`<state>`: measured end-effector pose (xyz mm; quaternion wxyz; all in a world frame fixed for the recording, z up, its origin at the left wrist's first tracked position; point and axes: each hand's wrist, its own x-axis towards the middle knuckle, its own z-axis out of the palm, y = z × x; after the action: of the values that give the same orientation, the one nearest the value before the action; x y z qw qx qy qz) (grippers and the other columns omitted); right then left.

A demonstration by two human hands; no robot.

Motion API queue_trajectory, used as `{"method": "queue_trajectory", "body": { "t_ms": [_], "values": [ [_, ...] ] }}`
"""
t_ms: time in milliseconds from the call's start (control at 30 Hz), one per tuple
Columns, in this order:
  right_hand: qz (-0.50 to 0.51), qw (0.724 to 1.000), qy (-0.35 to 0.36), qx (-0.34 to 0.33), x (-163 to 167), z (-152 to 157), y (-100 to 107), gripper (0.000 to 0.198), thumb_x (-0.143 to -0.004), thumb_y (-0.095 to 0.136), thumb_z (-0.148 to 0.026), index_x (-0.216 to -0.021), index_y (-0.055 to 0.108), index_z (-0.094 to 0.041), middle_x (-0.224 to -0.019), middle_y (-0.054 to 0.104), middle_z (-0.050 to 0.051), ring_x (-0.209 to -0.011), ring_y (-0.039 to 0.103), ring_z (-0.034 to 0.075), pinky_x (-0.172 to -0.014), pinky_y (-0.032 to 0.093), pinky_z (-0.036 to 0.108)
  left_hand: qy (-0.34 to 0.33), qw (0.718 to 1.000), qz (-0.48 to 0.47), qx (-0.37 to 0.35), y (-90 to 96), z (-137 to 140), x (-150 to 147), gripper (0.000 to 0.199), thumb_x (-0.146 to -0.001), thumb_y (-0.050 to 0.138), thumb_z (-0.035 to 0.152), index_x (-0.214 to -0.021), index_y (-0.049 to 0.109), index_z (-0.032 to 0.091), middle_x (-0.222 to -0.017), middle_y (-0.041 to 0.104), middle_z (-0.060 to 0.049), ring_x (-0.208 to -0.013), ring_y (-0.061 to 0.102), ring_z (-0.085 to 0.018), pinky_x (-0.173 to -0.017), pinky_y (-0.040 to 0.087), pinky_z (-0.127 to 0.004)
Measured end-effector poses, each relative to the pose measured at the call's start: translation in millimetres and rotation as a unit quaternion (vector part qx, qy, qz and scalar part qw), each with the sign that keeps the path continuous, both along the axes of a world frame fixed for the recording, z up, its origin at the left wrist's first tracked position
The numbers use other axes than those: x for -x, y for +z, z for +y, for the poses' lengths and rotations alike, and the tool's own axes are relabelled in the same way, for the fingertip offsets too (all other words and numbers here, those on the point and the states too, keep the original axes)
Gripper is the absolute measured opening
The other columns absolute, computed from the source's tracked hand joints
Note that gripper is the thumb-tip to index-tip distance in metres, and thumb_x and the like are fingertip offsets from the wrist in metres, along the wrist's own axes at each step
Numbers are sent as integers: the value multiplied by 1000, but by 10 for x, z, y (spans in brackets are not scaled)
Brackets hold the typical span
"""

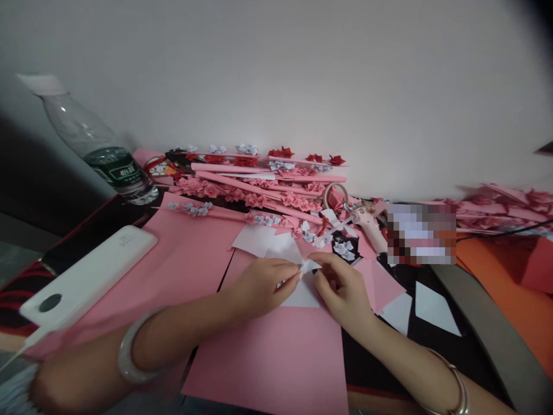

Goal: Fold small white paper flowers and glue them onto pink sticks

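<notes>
Between my two hands is a small folded piece of white paper [309,266]. My left hand [270,282] pinches it from the left with thumb and fingers. From the right, my right hand [343,288] grips its other side, thumb below and index finger bent over the top. Under my hands lie white paper sheets [302,297], resting on a large pink sheet [276,351]. Just beyond are small white folded paper flowers [344,249] and a pale pink glue gun [367,226]. The undersides of the fingers are hidden.
A tilted water bottle [103,144] and a white power bank [88,276] with a cable are at left. Pink rolled paper sticks [259,187] with paper flowers line the wall. A roll of tape [336,196] stands mid-back. Orange paper [505,288] lies right, beside a white square [436,308].
</notes>
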<state>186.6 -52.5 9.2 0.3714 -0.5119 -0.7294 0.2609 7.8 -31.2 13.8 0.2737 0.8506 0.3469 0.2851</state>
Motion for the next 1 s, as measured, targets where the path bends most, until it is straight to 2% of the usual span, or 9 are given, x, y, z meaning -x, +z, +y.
{"method": "queue_trajectory", "body": {
  "t_ms": [133, 300, 500, 600, 700, 833, 1000],
  "values": [
    [38, 999, 8, -30, -8, 35, 16, 24, -81, 44, -10, -97, 58, -21, -91, 55, 6, -71, 53, 14, -57, 43, 26, 27, 998, -16, 59, 9, -6, -16, 30, -83, 41, 19, -53, 38, 16, -51, 31, 5, -49, 31, -7, -48, 25, -21],
    [41, 996, 24, -81, 2, 36, 39, 24, -79, 48, -9, -93, 62, -22, -92, 51, 7, -75, 53, 16, -55, 42, 26, 35, 981, -71, 179, 9, -21, -47, 25, -85, 39, 23, -69, 57, 14, -59, 50, 3, -56, 46, -9, -51, 35, -19],
    [41, 995, 27, -90, 5, 27, 22, 22, -79, 49, -10, -92, 62, -22, -96, 54, 8, -83, 56, 18, -61, 46, 28, 9, 958, -108, 267, 3, -15, -40, 26, -85, 42, 28, -75, 62, 15, -67, 59, 0, -67, 56, -12, -62, 47, -22],
    [27, 993, 43, -109, -5, 43, 11, 20, -79, 50, -8, -90, 61, -21, -96, 59, 7, -90, 57, 19, -73, 47, 33, 8, 937, -137, 320, 24, -9, -40, 26, -85, 44, 32, -76, 61, 14, -69, 60, -1, -71, 59, -13, -66, 50, -24],
    [0, 989, 71, -130, -17, 60, -1, 23, -79, 49, -6, -93, 59, -21, -97, 63, 7, -94, 57, 20, -80, 46, 37, 8, 905, -182, 385, 33, 3, -51, 26, -84, 45, 34, -78, 59, 13, -71, 59, -1, -74, 61, -14, -69, 52, -26],
    [-30, 984, 88, -150, -30, 62, -19, 30, -79, 47, -6, -103, 56, -20, -102, 63, 9, -95, 58, 20, -78, 49, 36, -1, 861, -244, 446, -3, 30, -53, 27, -84, 47, 36, -83, 60, 12, -76, 60, -3, -77, 63, -15, -73, 53, -30],
    [-50, 980, 109, -159, -52, 48, -35, 42, -74, 49, -2, -113, 51, -18, -104, 62, 10, -93, 58, 21, -75, 51, 35, -6, 845, -280, 457, -42, 40, -32, 29, -84, 47, 37, -87, 63, 13, -79, 65, -4, -79, 64, -16, -74, 53, -30]
  ]
}}
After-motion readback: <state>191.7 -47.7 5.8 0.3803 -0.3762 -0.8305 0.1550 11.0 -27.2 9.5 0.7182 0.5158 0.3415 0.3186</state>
